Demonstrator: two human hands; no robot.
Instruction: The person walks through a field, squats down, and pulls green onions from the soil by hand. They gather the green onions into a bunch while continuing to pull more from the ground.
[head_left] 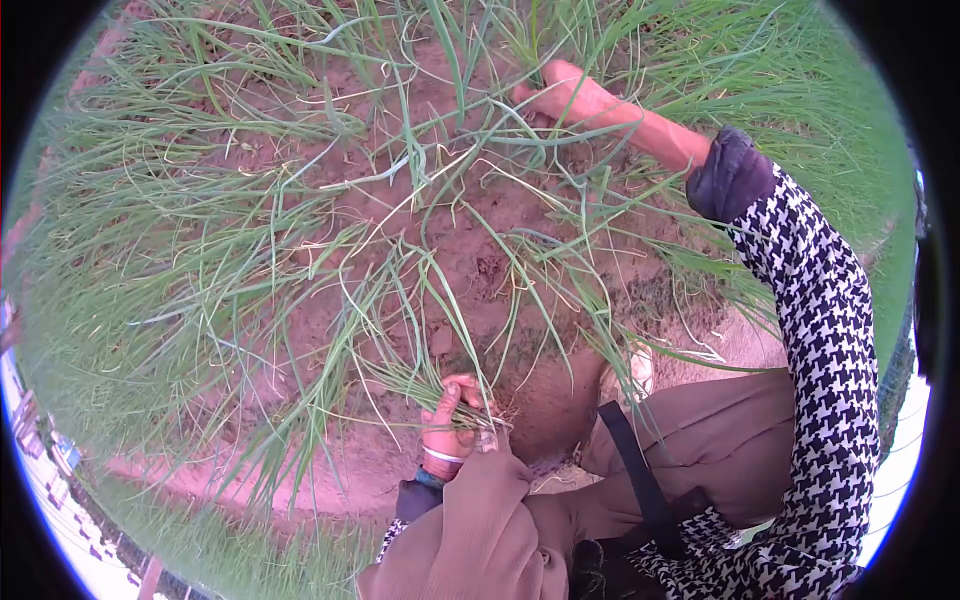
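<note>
My left hand (452, 412), with a pale band at its wrist, is closed around a bunch of thin green plants (405, 380) low in the view. Their long leaves fan out to the upper left, and thin roots show at the right end of the bunch. My right hand (555, 92) reaches far forward, low among the growing leaves. Its fingers are curled in at the base of green stems (528, 52), and the fingertips are partly hidden. Onion-like plants (415, 150) with blue-green tubular leaves stand and lean around both hands.
Bare brown soil (480, 230) shows between the plants in the middle. Dense green leaves (130, 250) cover the left side and the upper right. My bent knees in brown cloth (700, 440) are close at the lower right, with a foot (640, 370) by the soil's edge.
</note>
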